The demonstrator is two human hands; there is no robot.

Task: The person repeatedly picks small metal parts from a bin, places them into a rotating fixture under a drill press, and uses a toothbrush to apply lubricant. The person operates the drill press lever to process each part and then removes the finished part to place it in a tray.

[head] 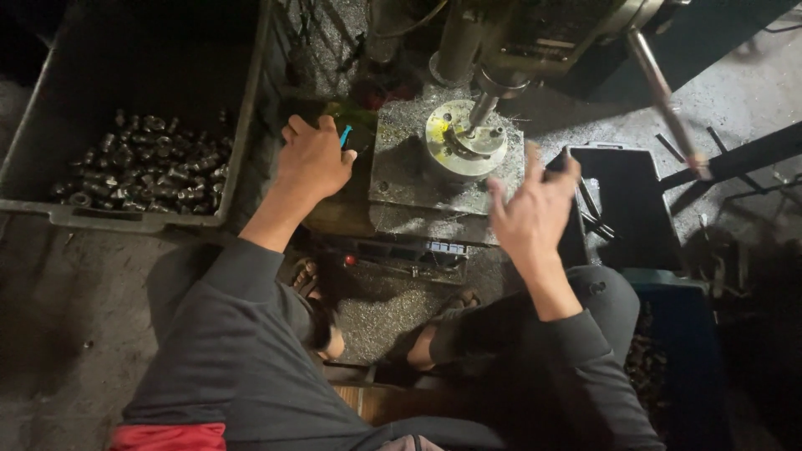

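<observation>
A drill press (pixel 501 50) stands over a round yellow-rimmed fixture (pixel 464 138) on a grey block strewn with metal chips (pixel 409 167). The spindle tip sits just above a small metal part in the fixture. My left hand (pixel 311 159) rests at the block's left edge, fingers curled around something with a small blue tip (pixel 345 134); what it is I cannot tell. My right hand (pixel 535 209) hovers to the right of the fixture, fingers spread, holding nothing.
A dark plastic crate (pixel 50 209) at the left holds several small metal parts (pixel 146 167). A black bin (pixel 635 209) sits at the right, another blue bin (pixel 685 334) lower right. The press lever (pixel 668 100) slants down at the upper right. My sandalled feet rest below the block.
</observation>
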